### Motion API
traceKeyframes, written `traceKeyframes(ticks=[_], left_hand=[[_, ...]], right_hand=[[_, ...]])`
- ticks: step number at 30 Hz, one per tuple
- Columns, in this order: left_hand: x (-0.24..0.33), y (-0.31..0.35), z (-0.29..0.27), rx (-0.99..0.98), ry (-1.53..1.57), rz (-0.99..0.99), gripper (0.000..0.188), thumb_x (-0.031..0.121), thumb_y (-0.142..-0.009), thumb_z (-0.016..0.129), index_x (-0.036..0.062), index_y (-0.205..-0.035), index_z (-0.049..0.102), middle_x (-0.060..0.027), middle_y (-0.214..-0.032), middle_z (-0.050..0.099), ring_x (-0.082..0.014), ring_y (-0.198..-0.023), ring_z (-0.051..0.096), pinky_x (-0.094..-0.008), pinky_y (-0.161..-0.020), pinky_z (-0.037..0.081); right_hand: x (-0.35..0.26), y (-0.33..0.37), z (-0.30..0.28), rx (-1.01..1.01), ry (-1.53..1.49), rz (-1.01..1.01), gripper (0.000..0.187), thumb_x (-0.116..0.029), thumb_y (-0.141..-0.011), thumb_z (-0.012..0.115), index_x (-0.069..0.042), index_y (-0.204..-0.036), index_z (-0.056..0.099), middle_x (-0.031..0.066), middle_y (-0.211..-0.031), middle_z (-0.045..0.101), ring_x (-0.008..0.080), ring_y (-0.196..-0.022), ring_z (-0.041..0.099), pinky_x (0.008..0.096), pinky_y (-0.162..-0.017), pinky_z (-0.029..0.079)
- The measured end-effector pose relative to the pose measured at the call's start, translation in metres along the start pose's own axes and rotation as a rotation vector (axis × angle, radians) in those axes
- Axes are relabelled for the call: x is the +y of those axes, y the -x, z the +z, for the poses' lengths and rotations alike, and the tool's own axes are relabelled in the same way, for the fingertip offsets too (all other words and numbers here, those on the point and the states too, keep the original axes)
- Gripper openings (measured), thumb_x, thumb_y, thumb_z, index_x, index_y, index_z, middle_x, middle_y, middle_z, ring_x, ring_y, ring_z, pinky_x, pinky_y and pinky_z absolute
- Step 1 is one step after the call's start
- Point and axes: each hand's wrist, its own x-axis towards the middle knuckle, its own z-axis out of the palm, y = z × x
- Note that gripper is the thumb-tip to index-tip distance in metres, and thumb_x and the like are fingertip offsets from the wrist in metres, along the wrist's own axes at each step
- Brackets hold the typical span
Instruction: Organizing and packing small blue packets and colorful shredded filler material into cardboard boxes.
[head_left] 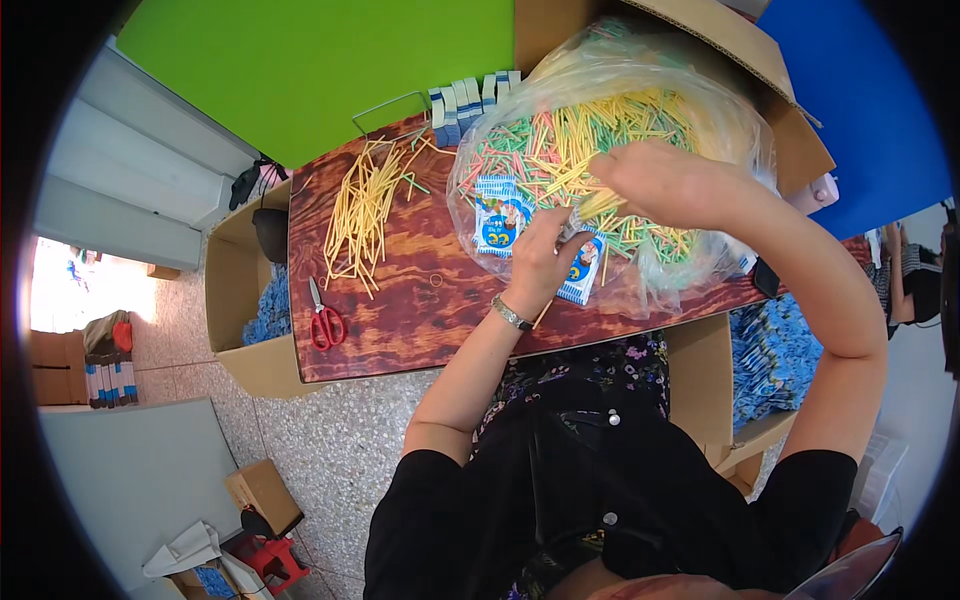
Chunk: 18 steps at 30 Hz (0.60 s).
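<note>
Dressed in a black apron (590, 430) over flowered cloth, close against a red-brown patterned table (420, 330). Below its right end, an open carton (700, 370) with many blue packets (775, 355) inside; beside its left end, another open carton (228, 285), likewise holding blue packets. On the table near the front edge, to the left, red-handled scissors (327, 328), and farther right a thin ring (436, 286). Just beyond, above a blue-and-white sachet (590, 278), the left hand (540, 250), with a watch (511, 314) at the wrist and fingers closed around the near end of a bunch of yellow sticks (600, 205), apparently in something clear and shiny. Left of that hand, more blue-and-white sachets (497, 222) at the edge of a large clear plastic bag (655, 290). Over the bag, right at the bunch, the right hand (665, 180), curled, with fingertips hidden; cannot tell whether gripping. Inside the bag, a heap of yellow, green and pink sticks (570, 130). On the table's left side, a loose pile of longer yellow sticks (362, 215). Farther back, a wire stand (390, 107), blue-and-white bundles (462, 108) and an open carton (790, 150) partly around the bag. Behind everything, a green panel (320, 60) and a blue panel (850, 90).
</note>
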Motion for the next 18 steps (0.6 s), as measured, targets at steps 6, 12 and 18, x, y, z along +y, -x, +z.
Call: traceKeyframes(ticks=[6, 12, 18], left_hand=[[-0.008, 0.001, -0.006, -0.121, 0.08, -0.232, 0.037, 0.011, -0.075, 0.079, 0.0004, -0.104, 0.059, -0.0154, -0.086, 0.066, -0.0303, -0.075, 0.065, -0.0367, -0.062, 0.05], [-0.017, -0.012, 0.0, -0.163, 0.134, -0.184, 0.038, 0.016, -0.076, 0.079, 0.0014, -0.105, 0.059, -0.0157, -0.088, 0.068, -0.0313, -0.076, 0.068, -0.0363, -0.064, 0.052], [-0.027, -0.019, 0.004, -0.19, 0.293, -0.28, 0.037, 0.013, -0.08, 0.075, 0.0004, -0.11, 0.057, -0.0128, -0.093, 0.07, -0.0231, -0.081, 0.069, -0.0327, -0.069, 0.053]], right_hand=[[0.009, -0.003, 0.008, 0.25, -0.195, -0.173, 0.031, -0.011, -0.082, 0.066, -0.002, -0.112, 0.06, 0.0153, -0.094, 0.064, 0.0359, -0.086, 0.062, 0.0448, -0.076, 0.049], [0.02, -0.007, 0.025, 0.453, -0.083, -0.09, 0.021, -0.009, -0.083, 0.061, -0.004, -0.104, 0.064, 0.0141, -0.091, 0.064, 0.0334, -0.083, 0.063, 0.0408, -0.072, 0.051], [0.006, -0.01, 0.037, 0.314, 0.268, 0.001, 0.044, -0.008, -0.082, 0.06, -0.009, -0.125, 0.056, 0.0099, -0.098, 0.066, 0.0309, -0.092, 0.062, 0.039, -0.073, 0.053]])
